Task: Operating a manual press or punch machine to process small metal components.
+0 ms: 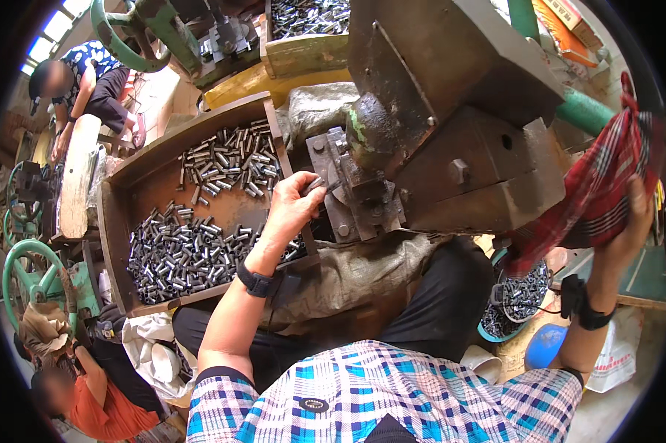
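Observation:
My left hand (294, 207) is closed in a pinch on a short metal tube (315, 184). It is just left of the bolted steel die block (342, 181) of a dark, greasy press (451, 148). My right hand (638, 210) grips a red checked cloth (602, 184) at the far right. The cloth hides whatever lies beneath it. Left of the press, a wooden tray (192, 125) holds loose metal tubes (192, 251) in two heaps, one near and one far.
Right of my knee, metal pieces fill a round basin (523, 292); a blue rounded object (545, 345) is nearby. Beyond the tray is another box of pieces (308, 49). Green handwheels (37, 273) and two people (100, 395) are on the left. Sacking (347, 277) hangs over my legs.

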The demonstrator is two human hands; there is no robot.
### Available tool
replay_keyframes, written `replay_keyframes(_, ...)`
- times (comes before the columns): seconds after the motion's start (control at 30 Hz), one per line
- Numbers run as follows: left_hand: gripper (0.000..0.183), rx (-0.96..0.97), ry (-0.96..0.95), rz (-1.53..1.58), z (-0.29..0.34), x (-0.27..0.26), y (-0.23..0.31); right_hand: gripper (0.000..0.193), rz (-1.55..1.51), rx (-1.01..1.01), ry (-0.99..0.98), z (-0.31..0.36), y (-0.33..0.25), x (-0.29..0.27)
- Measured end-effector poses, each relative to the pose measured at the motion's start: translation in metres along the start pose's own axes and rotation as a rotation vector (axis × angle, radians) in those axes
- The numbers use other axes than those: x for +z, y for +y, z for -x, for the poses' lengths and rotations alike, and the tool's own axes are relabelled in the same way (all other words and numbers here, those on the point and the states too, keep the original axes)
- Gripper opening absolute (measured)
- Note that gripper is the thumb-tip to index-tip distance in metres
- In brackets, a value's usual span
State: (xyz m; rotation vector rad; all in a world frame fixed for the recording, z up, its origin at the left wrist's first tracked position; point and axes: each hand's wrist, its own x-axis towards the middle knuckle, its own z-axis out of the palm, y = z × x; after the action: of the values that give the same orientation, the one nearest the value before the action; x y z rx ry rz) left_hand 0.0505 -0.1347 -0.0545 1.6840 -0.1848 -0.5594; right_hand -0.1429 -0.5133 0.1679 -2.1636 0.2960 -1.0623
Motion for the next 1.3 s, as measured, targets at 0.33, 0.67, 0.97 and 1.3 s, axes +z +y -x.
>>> replay_keyframes(0.33, 0.033, 0.008, -0.223, 0.546, -0.004, 0.007, -0.003, 0.041, 0.165, 0.033, -0.161, -0.049, -0.035, 0.005)
replay_keyframes(0.67, 0.024, -0.063, -0.195, 0.567, 0.0, 0.004, -0.01, 0.037, 0.241, -0.006, -0.16, -0.037, -0.033, -0.002)
replay_keyframes(0.97, 0.022, -0.053, -0.126, 0.508, -0.01, 0.02, -0.007, 0.035, 0.49, -0.259, -0.058, -0.017, -0.011, -0.016)
replay_keyframes(1.3, 0.011, 0.041, 0.05, 0.275, -0.01, 0.038, -0.001, 0.061, 0.188, -0.013, -0.099, 0.094, 0.058, 0.04)
